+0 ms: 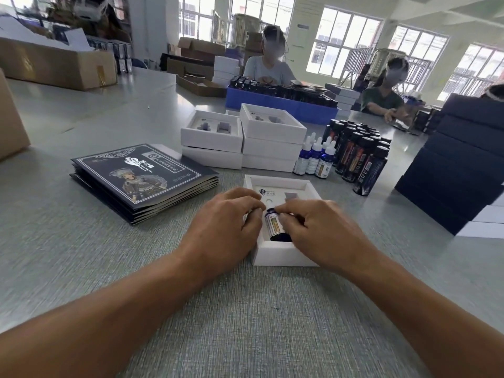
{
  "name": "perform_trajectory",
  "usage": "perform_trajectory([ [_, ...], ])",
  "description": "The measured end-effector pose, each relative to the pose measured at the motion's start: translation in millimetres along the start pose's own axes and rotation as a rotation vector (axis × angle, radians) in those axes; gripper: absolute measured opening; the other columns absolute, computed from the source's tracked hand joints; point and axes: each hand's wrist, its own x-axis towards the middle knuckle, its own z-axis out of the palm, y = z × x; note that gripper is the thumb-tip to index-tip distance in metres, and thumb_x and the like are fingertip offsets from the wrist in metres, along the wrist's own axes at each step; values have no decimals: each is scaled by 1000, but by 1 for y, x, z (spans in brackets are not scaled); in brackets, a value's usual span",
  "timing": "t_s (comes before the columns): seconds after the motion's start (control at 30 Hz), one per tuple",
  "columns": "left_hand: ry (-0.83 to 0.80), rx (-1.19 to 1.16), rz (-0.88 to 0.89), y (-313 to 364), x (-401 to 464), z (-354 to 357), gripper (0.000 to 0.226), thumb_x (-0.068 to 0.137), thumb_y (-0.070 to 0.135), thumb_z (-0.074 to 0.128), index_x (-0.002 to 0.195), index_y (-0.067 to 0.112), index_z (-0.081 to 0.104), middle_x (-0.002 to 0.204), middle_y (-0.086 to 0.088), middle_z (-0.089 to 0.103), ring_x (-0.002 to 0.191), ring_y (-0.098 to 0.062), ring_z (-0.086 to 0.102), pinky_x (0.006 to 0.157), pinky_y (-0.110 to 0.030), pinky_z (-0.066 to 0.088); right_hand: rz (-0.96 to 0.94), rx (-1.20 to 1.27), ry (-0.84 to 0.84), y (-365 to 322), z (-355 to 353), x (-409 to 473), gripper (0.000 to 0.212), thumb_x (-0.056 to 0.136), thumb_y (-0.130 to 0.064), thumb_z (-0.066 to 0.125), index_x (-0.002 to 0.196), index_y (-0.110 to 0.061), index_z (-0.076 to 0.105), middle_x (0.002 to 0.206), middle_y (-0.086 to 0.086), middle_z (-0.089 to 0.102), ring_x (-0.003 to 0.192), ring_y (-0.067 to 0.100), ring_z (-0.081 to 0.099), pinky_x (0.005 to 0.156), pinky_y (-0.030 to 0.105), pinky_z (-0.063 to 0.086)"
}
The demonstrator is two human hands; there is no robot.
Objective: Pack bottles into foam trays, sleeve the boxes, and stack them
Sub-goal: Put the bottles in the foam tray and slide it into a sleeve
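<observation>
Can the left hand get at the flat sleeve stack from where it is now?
Probably yes. The left hand is on the dropper bottle; the sleeve stack lies to its left, with only bare table between.

Printed sleeves (144, 181) stacked on the counter (81, 255) carry white characters and an emblem above a costumed figure, too blurred to read. The foam tray (283, 252) bears a small dark logo, and the bottle (275, 225) labels are likewise illegible.
</observation>
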Motion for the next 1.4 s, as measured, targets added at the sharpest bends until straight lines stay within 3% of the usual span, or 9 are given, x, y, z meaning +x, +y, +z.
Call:
perform_trajectory([
  [0.13,5,41,18,1,0,1,28,99,31,48,112,24,71,124,15,59,110,-7,53,94,-29,44,-16,1,-117,4,-9,12,20,97,-40,56,105,-33,74,65,-17,59,58,-1,53,60,29,44],
  [0.43,-193,5,191,10,-11,0,61,91,75,28,143,44,35,139,36,34,127,15,31,104,-27,36,-20,-77,-173,-2,-6,5,21,103,-38,41,118,-31,54,95,-3,65,85,19,62,78,45,54],
  [0.57,-274,85,233,13,-11,-2,72,81,86,32,143,54,16,126,58,10,127,26,12,100,-15,27,1,-32,-13,0,-5,0,25,99,-36,47,116,-26,62,106,0,71,90,22,65,76,39,54],
  [0.7,-260,244,261,11,-10,4,85,77,85,34,149,49,9,140,42,14,135,17,1,114,-24,23,1,168,195,12,-8,1,15,88,-26,66,101,-22,73,79,-10,69,70,4,62,70,26,55],
  [0.87,-271,280,227,15,-4,11,81,72,89,25,144,52,31,150,39,15,138,16,-1,118,-24,19,349,468,535,77,-30,29,11,86,-17,67,95,-23,69,79,-11,67,69,4,63,61,19,48],
  [1.0,-256,330,224,31,9,24,81,72,87,25,144,49,28,155,31,19,144,3,12,114,-27,28,694,331,442,140,-31,48,56,90,-34,70,135,-5,53,121,9,63,104,24,62,79,30,45],
  [1.17,-238,396,251,45,18,42,65,70,74,43,119,37,62,136,14,55,126,-15,53,92,-41,52,820,304,463,169,-32,77,81,80,-53,75,138,-5,45,139,16,52,121,33,55,88,38,45],
  [1.27,-169,375,327,38,22,46,55,63,71,53,100,35,70,114,12,68,100,-16,68,67,-36,59,838,247,440,171,-28,91,77,79,-57,74,131,-7,48,129,15,57,112,33,59,89,43,51],
  [1.4,-188,376,322,34,24,47,57,63,73,52,101,36,70,114,14,68,100,-14,68,66,-35,59,804,180,436,175,-23,93,48,87,-48,68,121,-15,58,115,6,68,105,28,62,87,41,52],
])
